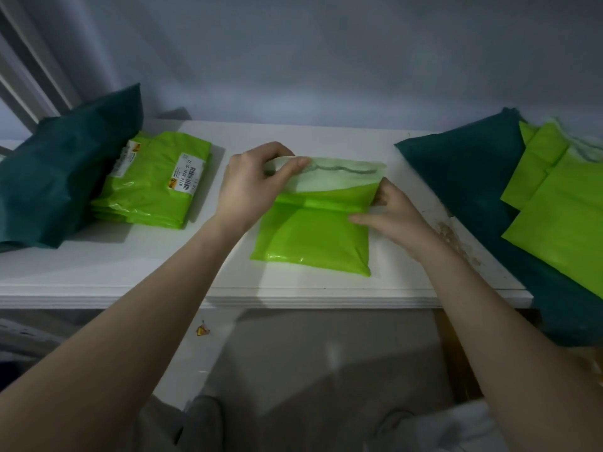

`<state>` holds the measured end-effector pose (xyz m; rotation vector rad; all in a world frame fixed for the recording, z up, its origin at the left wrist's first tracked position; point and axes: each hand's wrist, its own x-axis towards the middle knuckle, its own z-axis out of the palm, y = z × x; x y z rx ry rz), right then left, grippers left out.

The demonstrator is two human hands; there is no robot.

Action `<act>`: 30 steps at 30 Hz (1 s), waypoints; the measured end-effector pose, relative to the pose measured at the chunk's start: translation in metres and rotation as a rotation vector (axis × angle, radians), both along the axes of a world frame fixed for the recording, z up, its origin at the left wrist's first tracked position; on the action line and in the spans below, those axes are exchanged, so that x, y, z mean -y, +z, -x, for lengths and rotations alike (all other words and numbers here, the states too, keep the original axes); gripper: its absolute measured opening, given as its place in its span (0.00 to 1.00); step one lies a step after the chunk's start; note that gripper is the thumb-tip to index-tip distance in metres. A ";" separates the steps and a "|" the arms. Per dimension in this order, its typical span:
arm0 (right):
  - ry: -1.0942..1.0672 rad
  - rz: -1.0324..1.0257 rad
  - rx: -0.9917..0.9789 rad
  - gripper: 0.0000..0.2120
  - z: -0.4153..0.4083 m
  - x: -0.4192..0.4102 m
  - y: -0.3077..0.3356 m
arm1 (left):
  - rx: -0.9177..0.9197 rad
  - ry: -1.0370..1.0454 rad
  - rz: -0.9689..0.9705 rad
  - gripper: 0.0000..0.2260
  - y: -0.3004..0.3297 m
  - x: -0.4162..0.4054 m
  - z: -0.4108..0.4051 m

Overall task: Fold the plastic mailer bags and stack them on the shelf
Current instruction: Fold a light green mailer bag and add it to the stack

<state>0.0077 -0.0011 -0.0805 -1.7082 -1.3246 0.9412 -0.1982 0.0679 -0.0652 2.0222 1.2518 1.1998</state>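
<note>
A white worktop [293,288] stretches across the middle of the frame, seen from above, against a pale grey wall. At its centre lies a lime-green plastic mailer bag [313,236], flat, with a crease running across it and its whitish inner flap raised along the top edge. Two bare forearms reach in from the bottom of the frame. The left hand [254,181], at centre left, pinches the raised flap between thumb and curled fingers. The right hand [391,207], at centre right, grips the bag's right edge at the crease, thumb lying on the green surface.

At left centre sits a stack of folded green mailer bags [153,187], the top one bearing a white barcode label [187,172]. The stack leans against a dark teal bag [62,171] filling the left edge. At the right edge, several unfolded green mailer bags [561,210] lie overlapping on a second dark teal bag [463,171]. Brownish stains [453,236] mark the worktop near the right wrist. Below the worktop, a small orange-and-yellow scrap [202,330] lies on the floor.
</note>
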 end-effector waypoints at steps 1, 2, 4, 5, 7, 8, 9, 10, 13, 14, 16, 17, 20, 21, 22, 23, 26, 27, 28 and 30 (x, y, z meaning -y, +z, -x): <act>-0.047 0.008 0.090 0.17 -0.001 -0.003 -0.005 | 0.038 -0.020 0.015 0.09 0.000 -0.001 0.000; -0.102 0.015 0.153 0.12 -0.002 -0.006 -0.010 | 0.091 -0.054 0.048 0.13 0.000 -0.001 0.001; -0.187 0.003 0.216 0.05 -0.003 -0.012 -0.017 | 0.201 -0.138 0.163 0.23 0.000 -0.002 0.003; -0.207 -0.012 0.214 0.05 -0.005 -0.015 -0.020 | 0.223 -0.159 0.235 0.27 -0.001 -0.003 0.004; -0.228 -0.053 0.181 0.05 -0.004 -0.019 -0.021 | 0.182 -0.159 0.382 0.32 -0.006 -0.006 0.006; -0.224 -0.082 0.147 0.05 -0.002 -0.020 -0.019 | 0.140 -0.159 0.457 0.34 -0.009 -0.006 0.008; -0.225 -0.118 0.079 0.05 0.000 -0.020 -0.018 | 0.098 -0.166 0.530 0.35 -0.013 -0.007 0.010; -0.240 -0.137 -0.015 0.04 0.003 -0.021 -0.017 | 0.061 -0.173 0.590 0.35 -0.016 -0.007 0.012; -0.304 -0.113 -0.229 0.04 0.006 -0.022 -0.015 | 0.143 -0.150 0.694 0.33 -0.021 -0.013 0.011; -0.328 -0.108 -0.305 0.05 0.007 -0.022 -0.013 | 0.278 -0.146 0.758 0.33 -0.021 -0.018 0.010; -0.392 -0.086 -0.460 0.10 0.006 -0.026 -0.012 | 0.576 -0.175 0.929 0.36 -0.021 -0.026 0.010; -0.430 -0.055 -0.511 0.11 0.005 -0.028 -0.011 | 0.664 -0.190 0.985 0.37 -0.022 -0.028 0.012; -0.475 0.073 -0.554 0.11 0.001 -0.031 -0.010 | 0.729 -0.128 1.032 0.26 -0.026 -0.030 0.009; -0.469 0.091 -0.544 0.11 0.001 -0.031 -0.011 | 0.689 -0.089 1.021 0.19 -0.027 -0.029 0.006; -0.457 0.097 -0.526 0.10 0.001 -0.030 -0.012 | 0.645 -0.057 1.003 0.13 -0.027 -0.027 0.004; -0.446 0.097 -0.513 0.10 0.002 -0.030 -0.014 | 0.612 -0.036 0.988 0.09 -0.029 -0.027 0.002; -0.455 0.103 -0.479 0.10 0.001 -0.030 -0.015 | 0.447 -0.099 0.880 0.20 -0.034 -0.029 0.005; -0.454 0.112 -0.454 0.11 0.001 -0.031 -0.015 | 0.336 -0.150 0.818 0.22 -0.034 -0.028 0.007; -0.449 0.126 -0.420 0.11 0.001 -0.030 -0.014 | 0.251 -0.202 0.763 0.23 -0.035 -0.026 0.007; -0.439 0.144 -0.364 0.10 0.001 -0.030 -0.014 | 0.206 -0.255 0.730 0.17 -0.035 -0.024 0.006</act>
